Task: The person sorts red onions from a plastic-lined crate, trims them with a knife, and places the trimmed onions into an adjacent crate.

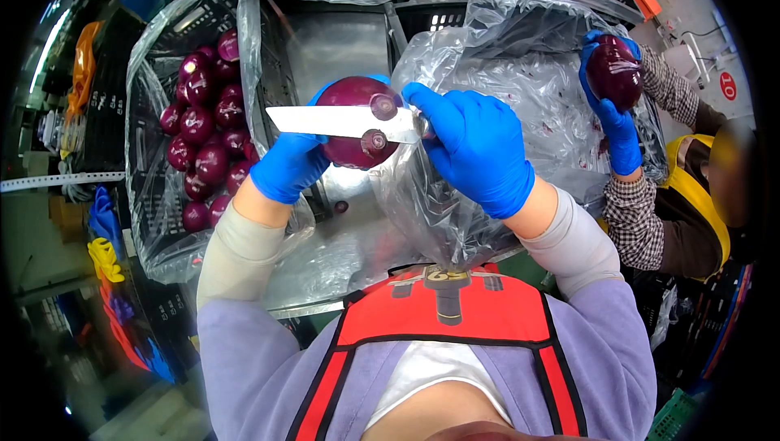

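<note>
My left hand [291,166], in a blue glove, is closed around a big shiny red onion [345,93] from its left side and underneath. A knife [296,120] with a broad pale blade lies across the onion in this view, tip to the left. Its handle is in my right hand [483,148], also blue-gloved, with the fingers wrapped round it and mostly covering it. Two small round purple end pieces [383,105] show at the blade near the handle. Whether the edge is in the onion I cannot tell.
On the left, a plastic-lined crate [150,116] holds several peeled red onions [213,163]. A metal surface [345,44] lies between it and a plastic-lined crate [528,75] with purple scraps. At the right, a co-worker's gloved hands [624,144] hold another onion [613,73].
</note>
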A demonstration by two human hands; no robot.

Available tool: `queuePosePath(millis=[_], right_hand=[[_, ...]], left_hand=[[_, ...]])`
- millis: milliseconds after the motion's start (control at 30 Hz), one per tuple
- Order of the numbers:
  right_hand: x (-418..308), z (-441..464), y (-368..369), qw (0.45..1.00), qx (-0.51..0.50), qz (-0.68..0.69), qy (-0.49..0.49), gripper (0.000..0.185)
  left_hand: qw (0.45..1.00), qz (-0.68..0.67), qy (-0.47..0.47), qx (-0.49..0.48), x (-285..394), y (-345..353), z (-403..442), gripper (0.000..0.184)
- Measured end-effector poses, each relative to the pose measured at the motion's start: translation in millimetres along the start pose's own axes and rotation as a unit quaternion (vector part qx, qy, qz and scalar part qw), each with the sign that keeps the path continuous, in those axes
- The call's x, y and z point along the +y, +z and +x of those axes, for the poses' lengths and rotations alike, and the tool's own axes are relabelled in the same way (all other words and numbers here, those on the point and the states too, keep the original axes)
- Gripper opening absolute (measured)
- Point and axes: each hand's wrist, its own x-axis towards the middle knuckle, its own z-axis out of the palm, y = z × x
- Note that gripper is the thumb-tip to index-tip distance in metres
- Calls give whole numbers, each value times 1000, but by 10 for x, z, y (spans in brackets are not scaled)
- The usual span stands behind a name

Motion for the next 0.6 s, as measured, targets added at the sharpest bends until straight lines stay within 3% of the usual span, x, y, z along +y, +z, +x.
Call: queuePosePath(millis=[67, 167, 233, 333, 400, 500, 533, 600], right_hand=[[-19, 19, -15, 1000, -5, 3, 1, 63], [-36, 32, -10, 1000, -10, 1, 6, 62], [-30, 23, -9, 1000, -8, -4, 8, 62], [-17, 25, 3, 1000, 6, 15, -1, 62], [-7, 30, 33, 999, 42, -10, -16, 36], [13, 17, 44, 999, 45, -3, -18, 34], [8, 8, 36, 999, 45, -2, -18, 34], [-15, -13, 10, 1000, -10, 10, -1, 62]], left_hand=[[1000, -1, -5, -8, 4, 7, -5, 79], [995, 100, 0, -24, 23, 74, -37, 79], [982, 84, 105, -134, 19, 88, -34, 82], [988, 99, 79, -89, -1, 57, -23, 87], [994, 81, 46, -55, -51, -42, -21, 86], [998, 56, -4, -17, -136, -246, -21, 83], [998, 52, -12, -16, -150, -277, -16, 82], [1000, 12, -24, -8, -157, -285, 0, 71]])
